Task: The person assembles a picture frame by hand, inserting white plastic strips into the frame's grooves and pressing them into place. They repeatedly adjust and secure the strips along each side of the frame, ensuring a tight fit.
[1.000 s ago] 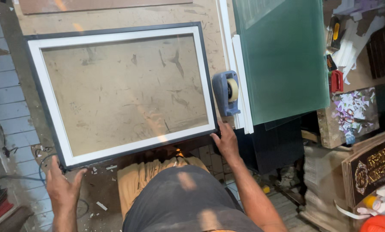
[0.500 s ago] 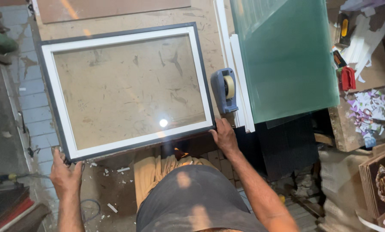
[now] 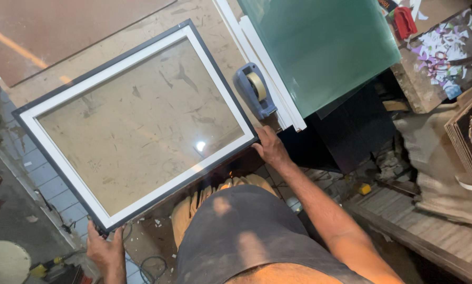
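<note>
I hold a large glazed picture frame with a dark outer edge and a white inner border, flat over the worn wooden worktable. My left hand grips its near left corner from below. My right hand grips its near right corner. The frame sits tilted, its left end nearer to me. Through the glass I see the scuffed tabletop.
A blue tape dispenser lies on the table just beyond my right hand. White strips and a green glass sheet lie to the right. A brown board is at the far left. Clutter and decorated boards fill the right side.
The frame has turned, its left end swinging down toward me, and it now looks larger in view. Both hands have kept their hold on the near corners.
</note>
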